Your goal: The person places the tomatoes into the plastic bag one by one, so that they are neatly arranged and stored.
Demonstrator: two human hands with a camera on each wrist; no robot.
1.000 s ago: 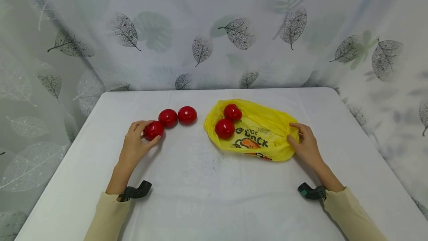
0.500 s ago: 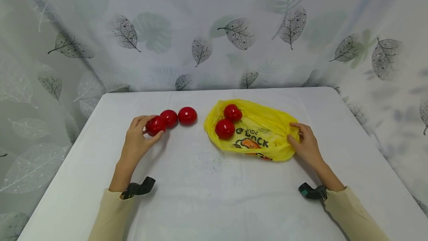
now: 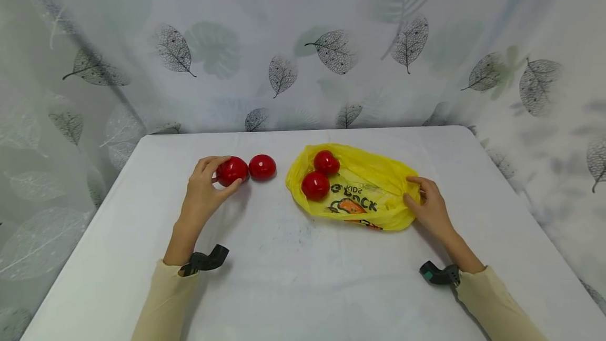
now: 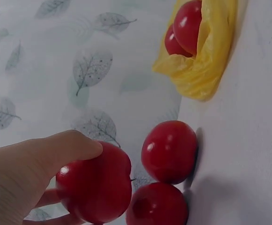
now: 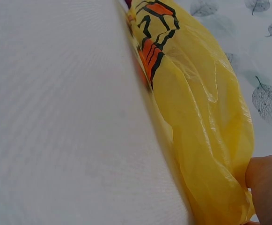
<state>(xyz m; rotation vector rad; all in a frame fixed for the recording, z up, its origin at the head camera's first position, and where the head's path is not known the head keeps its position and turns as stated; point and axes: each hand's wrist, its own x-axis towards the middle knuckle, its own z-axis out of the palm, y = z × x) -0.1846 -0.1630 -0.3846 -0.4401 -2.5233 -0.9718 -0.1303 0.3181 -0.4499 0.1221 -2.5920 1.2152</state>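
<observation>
My left hand [image 3: 203,193] grips a glossy red tomato [image 4: 96,185], thumb on one side and fingers on the other. In the left wrist view a short stem pokes from this tomato, and two more stand beside it on the table. One of these, a loose tomato [image 3: 262,167], shows to the right in the head view; the other is hidden behind the held one. A yellow plastic bag [image 3: 385,180] lies on its side with two tomatoes [image 3: 315,186] just inside its left end. At the bag's right end my right hand [image 3: 430,207] pinches the gathered plastic.
All this is on a white-covered table [image 3: 303,278]. A leaf-patterned curtain [image 3: 303,41] hangs behind its back edge and along both sides. Each wrist wears a dark camera mount, such as the left wrist camera [image 3: 205,260].
My left hand has moved right and slightly up with its tomato, which now covers the middle loose one in the head view. The right hand and bag stay put; the head view shifts slightly.
</observation>
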